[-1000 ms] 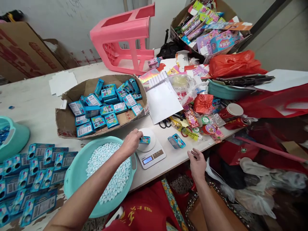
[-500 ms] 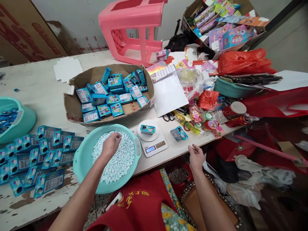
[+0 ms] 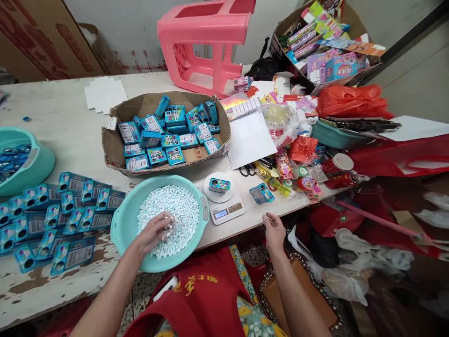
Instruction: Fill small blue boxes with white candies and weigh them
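Note:
My left hand is turned palm up in the turquoise basin, with several white candies in its curled fingers. Loose pale candies cover the basin's bottom around it. My right hand is at the table's front edge, its fingers curled and thumb near the fingertips; what they hold, if anything, is too small to make out. Between the hands is a white digital scale with a small blue candy box lying on its round pan. Another blue box lies on the table beyond my right hand.
Rows of blue boxes with round holes lie at left, near a second turquoise basin of blue packets. Behind is a cardboard tray of blue boxes. Scissors, wrappers and a paper cup clutter the right. A pink stool lies behind.
My left hand has turned from palm down to palm up among the candies, showing some in its fingers. My right hand has drawn slightly left, its fingers more closed. The view has shifted a little.

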### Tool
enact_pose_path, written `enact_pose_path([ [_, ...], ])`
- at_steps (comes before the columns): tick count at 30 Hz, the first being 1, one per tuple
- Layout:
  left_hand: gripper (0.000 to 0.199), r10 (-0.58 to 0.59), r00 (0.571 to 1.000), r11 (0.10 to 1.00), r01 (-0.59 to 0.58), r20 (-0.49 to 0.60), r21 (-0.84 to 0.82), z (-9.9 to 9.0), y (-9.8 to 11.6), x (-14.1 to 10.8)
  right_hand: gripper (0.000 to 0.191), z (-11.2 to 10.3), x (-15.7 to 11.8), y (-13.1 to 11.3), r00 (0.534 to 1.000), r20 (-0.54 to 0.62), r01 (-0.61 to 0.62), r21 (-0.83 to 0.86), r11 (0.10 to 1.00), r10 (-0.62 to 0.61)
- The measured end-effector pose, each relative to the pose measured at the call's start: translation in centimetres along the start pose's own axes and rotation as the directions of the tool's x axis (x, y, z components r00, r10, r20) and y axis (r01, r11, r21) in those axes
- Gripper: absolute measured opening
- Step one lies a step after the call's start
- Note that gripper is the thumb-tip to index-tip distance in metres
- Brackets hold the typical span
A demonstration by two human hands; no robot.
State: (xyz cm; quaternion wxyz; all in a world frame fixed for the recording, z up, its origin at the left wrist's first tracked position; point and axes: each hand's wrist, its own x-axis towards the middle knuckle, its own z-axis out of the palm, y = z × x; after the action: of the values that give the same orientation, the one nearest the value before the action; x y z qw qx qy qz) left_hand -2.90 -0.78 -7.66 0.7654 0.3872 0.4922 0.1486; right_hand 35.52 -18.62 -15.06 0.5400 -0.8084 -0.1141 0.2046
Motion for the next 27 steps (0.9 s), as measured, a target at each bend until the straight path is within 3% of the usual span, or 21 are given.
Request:
enact_pose_path([
  [2,0.04,-0.02,0.998,0.999,0.017,-0.055,-0.05,-0.2,0.4,0.4,0.047,0.2,0.0,0.0,1.0,0.014,-0.008,0.004,1.0,0.008],
  [4,0.04,-0.067,0.993,0.997,0.07,-0.101,0.027,0.2,0.8,1.2,0.047,0.3,0.1,0.0,1.0,0.026,-0.018,0.01,1.0,0.018],
  [7,0.039,-0.09,0.993,0.983,0.1,-0.071,0.157,1.5,2.1,2.4,0.047,0.4,0.6,-0.4,0.999,0.035,-0.031,0.027,0.999,0.03],
  [10,0.038,-0.02,0.999,0.961,0.028,-0.034,0.275,3.3,4.8,3.5,0.047,0.2,1.3,-0.7,0.998,0.037,-0.043,0.042,0.998,0.041],
  [12,0.036,0.086,0.996,0.901,-0.082,0.01,0.425,5.1,7.2,4.3,0.047,0.0,1.8,-0.6,0.998,0.038,-0.056,0.045,0.997,0.054],
  [14,0.034,0.194,0.977,0.756,-0.209,0.093,0.621,7.3,9.9,5.3,0.047,-0.4,2.3,-0.3,0.997,0.039,-0.075,0.047,0.996,0.073],
  [16,0.032,0.233,0.959,0.537,-0.264,0.16,0.801,9.6,12.4,6.4,0.047,-0.7,2.7,0.1,0.995,0.044,-0.094,0.048,0.994,0.092],
  [19,0.029,0.176,0.975,0.204,-0.171,0.136,0.964,12.4,14.8,8.1,0.047,-1.1,3.3,0.5,0.991,0.062,-0.117,0.036,0.992,0.115],
  [21,0.028,0.136,0.986,0.027,-0.103,0.098,0.994,13.7,15.4,9.0,0.047,-1.3,3.6,0.5,0.989,0.072,-0.13,0.023,0.991,0.128],
  [24,0.026,0.099,0.99,-0.114,-0.085,0.097,0.99,14.6,15.3,10.1,0.048,-1.2,3.9,0.2,0.988,0.065,-0.144,0.015,0.989,0.143],
  [27,0.024,0.076,0.992,-0.142,-0.093,0.104,0.986,14.9,15.1,10.8,0.048,-1.0,4.0,-0.2,0.986,0.066,-0.156,-0.002,0.988,0.156],
])
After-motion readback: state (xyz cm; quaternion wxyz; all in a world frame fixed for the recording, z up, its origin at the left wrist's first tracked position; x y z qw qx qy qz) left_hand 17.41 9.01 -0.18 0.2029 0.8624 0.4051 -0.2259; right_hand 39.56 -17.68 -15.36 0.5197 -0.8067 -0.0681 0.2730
